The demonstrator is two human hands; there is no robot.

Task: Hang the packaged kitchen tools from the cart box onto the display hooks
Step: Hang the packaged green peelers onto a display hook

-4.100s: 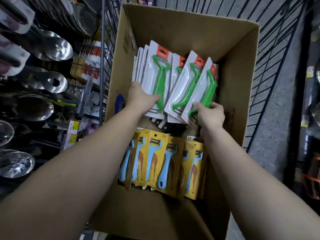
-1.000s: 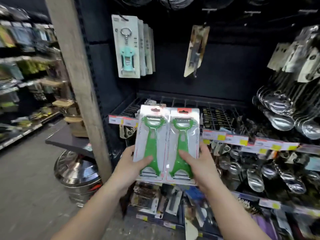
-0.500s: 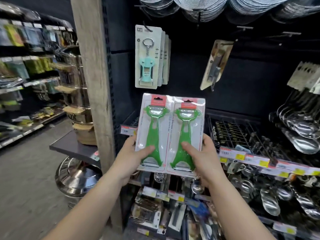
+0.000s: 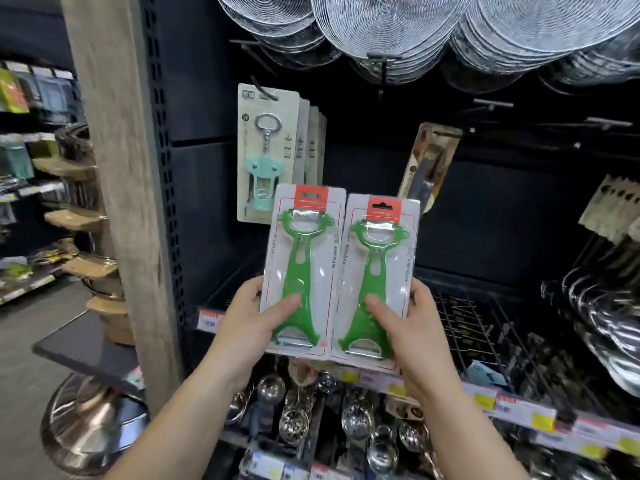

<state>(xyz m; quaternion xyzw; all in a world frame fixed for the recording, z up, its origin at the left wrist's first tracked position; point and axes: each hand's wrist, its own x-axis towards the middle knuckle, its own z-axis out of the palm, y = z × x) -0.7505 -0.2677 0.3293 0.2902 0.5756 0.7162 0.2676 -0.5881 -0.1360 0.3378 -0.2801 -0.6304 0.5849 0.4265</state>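
Two light, stiff peeler packs (image 4: pixel 339 271), each gripped low by left hand (image 4: pixel 252 320) and right hand (image 4: pixel 408 327); hang holes best kept free.

A single wide-angle view is given from the head, faced forward and slightly down at a dark display wall (image 4: pixel 485 209) seen from close by. The forearms are seen reaching in from the bottom edge, and wire strainers (image 4: pixel 398 32) are caught along the top.

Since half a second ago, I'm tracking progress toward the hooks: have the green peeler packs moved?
Yes. The peeler packs have risen against the hanging corkscrew card; their tops now overlap its lower edge instead of sitting below it.
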